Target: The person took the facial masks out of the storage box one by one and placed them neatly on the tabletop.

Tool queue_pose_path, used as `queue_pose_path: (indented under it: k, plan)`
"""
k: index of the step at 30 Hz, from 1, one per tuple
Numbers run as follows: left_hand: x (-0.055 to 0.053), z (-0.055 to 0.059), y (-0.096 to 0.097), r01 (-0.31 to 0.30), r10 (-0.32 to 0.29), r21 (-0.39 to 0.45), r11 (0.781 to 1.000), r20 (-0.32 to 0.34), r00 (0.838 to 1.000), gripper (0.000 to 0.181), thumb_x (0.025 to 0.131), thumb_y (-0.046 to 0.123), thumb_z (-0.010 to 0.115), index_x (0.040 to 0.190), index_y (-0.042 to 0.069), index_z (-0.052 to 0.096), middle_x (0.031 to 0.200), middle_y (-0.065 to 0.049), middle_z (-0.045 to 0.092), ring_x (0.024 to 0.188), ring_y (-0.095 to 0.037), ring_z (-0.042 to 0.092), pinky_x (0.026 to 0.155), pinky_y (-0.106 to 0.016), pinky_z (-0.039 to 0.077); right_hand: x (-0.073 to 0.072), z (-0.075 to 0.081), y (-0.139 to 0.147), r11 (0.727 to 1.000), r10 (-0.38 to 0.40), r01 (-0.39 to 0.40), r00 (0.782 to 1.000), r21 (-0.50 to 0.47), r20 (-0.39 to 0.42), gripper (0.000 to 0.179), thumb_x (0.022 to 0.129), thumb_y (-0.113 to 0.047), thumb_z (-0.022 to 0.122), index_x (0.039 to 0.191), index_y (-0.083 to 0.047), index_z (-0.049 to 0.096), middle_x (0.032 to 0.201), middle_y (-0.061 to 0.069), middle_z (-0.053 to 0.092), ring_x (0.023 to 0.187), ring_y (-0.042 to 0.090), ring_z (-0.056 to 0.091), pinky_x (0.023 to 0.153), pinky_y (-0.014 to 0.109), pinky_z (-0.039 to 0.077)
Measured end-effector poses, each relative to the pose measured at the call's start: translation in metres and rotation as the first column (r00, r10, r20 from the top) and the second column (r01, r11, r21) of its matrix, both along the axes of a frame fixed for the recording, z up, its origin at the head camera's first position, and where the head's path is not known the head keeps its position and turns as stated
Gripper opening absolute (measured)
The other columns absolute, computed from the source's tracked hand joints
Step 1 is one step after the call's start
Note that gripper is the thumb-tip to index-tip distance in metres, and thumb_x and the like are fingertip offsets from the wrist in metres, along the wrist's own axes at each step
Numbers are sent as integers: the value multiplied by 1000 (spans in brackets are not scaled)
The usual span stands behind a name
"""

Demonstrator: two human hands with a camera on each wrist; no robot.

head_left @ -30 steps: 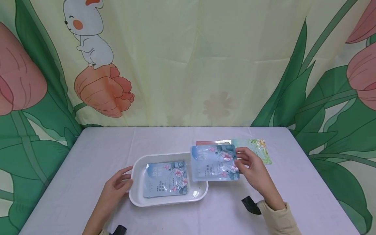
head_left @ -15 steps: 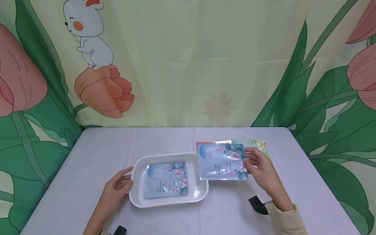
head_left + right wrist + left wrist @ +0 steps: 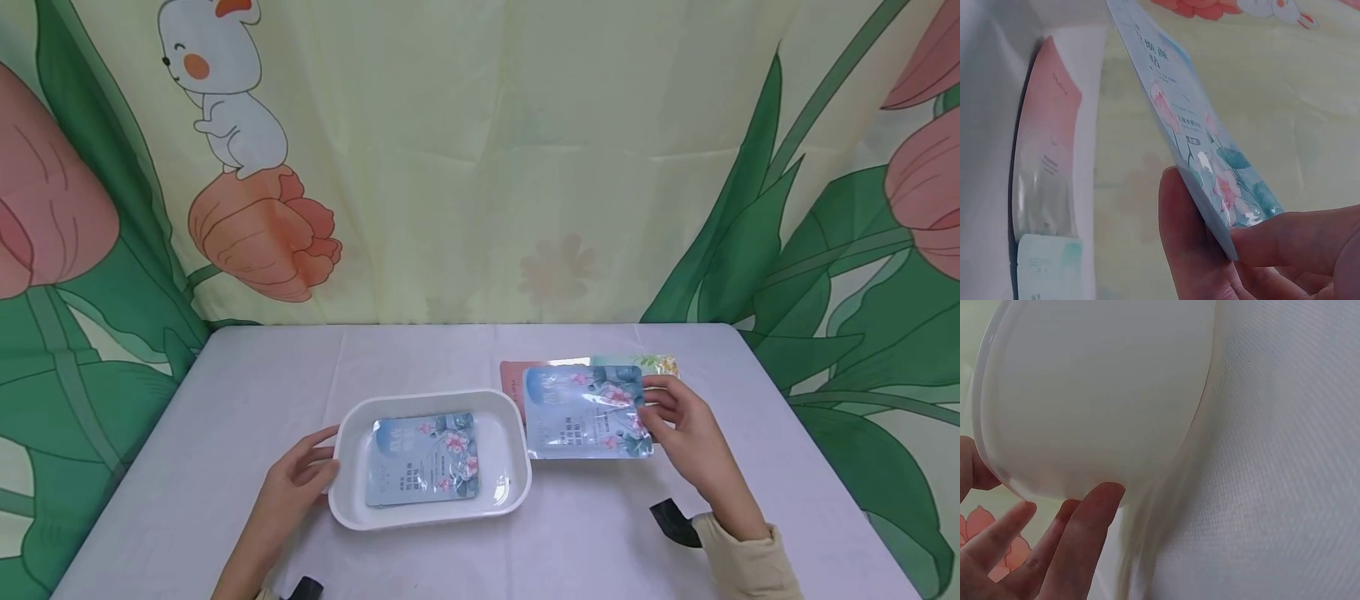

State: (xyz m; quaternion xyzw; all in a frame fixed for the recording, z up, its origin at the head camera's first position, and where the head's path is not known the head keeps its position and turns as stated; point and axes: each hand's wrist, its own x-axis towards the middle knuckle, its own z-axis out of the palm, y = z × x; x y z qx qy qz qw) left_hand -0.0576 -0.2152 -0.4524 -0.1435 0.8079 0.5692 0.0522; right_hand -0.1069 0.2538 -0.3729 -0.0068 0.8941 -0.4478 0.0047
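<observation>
In the head view my right hand [image 3: 686, 425] pinches the right edge of a light-blue flat foil face mask sachet [image 3: 570, 417] printed with pink flowers. The right wrist view has this sachet [image 3: 1179, 112] tilted between thumb and fingers. A similar blue sachet [image 3: 420, 462] lies face up inside a white oval-cornered tray [image 3: 504, 492]. My left hand [image 3: 296, 475] is at the tray's left end. From the left wrist, its fairly straight fingers [image 3: 1085, 531] touch the outer wall of the tray [image 3: 1104, 394].
Behind the held sachet lie a pink sachet [image 3: 512, 379] and a pale-green one [image 3: 660, 364], both partly covered by it. A white cloth covers the table [image 3: 585, 533]. A printed curtain [image 3: 450, 167] hangs along the back edge.
My right hand has carried the pinched sachet to the right, from overlapping the tray's right end to beside it, over the pink and green sachets. My left hand and the tray stay put.
</observation>
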Motion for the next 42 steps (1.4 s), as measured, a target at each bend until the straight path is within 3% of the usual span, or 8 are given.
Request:
queue_pose_path:
  k: [10, 19, 28, 42]
  plan:
    - [0, -1, -1, 6, -6, -11, 1000, -1, 1000, 52, 96, 29, 66, 145, 25, 48, 133, -17, 59, 113, -30, 66, 77, -32, 61, -1, -1, 6, 1000, -15, 15, 1000, 15, 16, 43, 98, -2, 54, 140, 1, 43, 130, 28, 56, 118, 44, 58, 82, 28, 59]
    - [1, 0, -1, 12, -12, -9, 1000, -6, 1000, 52, 96, 28, 66, 145, 24, 47, 134, -18, 59, 113, -30, 66, 76, -31, 60, -1, -12, 6, 999, -14, 12, 998, 34, 55, 44, 97, 0, 56, 139, 2, 42, 130, 29, 56, 119, 45, 57, 85, 34, 59]
    - [1, 1, -1, 12, -12, 0, 1000, -11, 1000, 52, 96, 28, 66, 145, 24, 48, 133, -18, 59, 112, -30, 66, 76, -31, 60, -3, -25, 5, 999, -17, 14, 996, 43, 85, 41, 96, 1, 56, 136, 1, 45, 125, 28, 59, 109, 40, 62, 76, 31, 61]
    - [1, 0, 0, 7, -7, -6, 1000, -19, 1000, 51, 96, 28, 66, 144, 24, 49, 132, -17, 60, 110, -28, 67, 74, -29, 60, -6, -35, 0, 999, -19, 13, 991, 47, 136, 41, 96, 2, 56, 135, 2, 45, 124, 29, 59, 102, 34, 64, 73, 28, 60]
